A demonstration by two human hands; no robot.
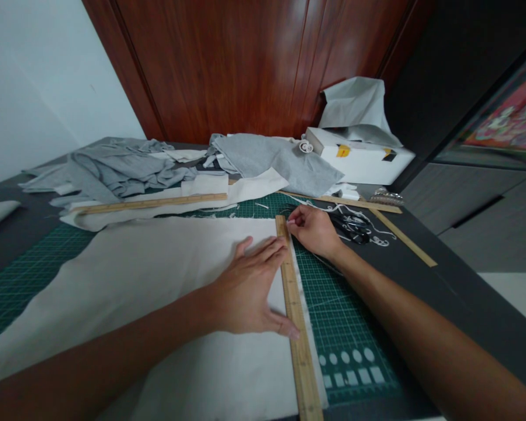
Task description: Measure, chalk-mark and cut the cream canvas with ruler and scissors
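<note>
A wide piece of white cloth (179,275) lies over a green cutting mat (346,316). Along the cloth's right edge runs a wooden ruler (294,304), with a thin strip of cloth showing beyond it. My left hand (252,286) rests spread on the cloth, its fingertips and thumb pressing on the ruler. By the ruler's far end, my right hand (311,229) is closed in a pinch at the cloth's edge. Whatever its fingers hold is too small to make out. Black-handled scissors (353,225) lie just right of that hand.
Grey cloth (127,169) is heaped at the back left, and more grey fabric (276,158) at the back middle. A second wooden ruler (158,202) lies on white cloth. At the back right stands a white box (359,158). Wooden strips (403,237) lie on the dark table.
</note>
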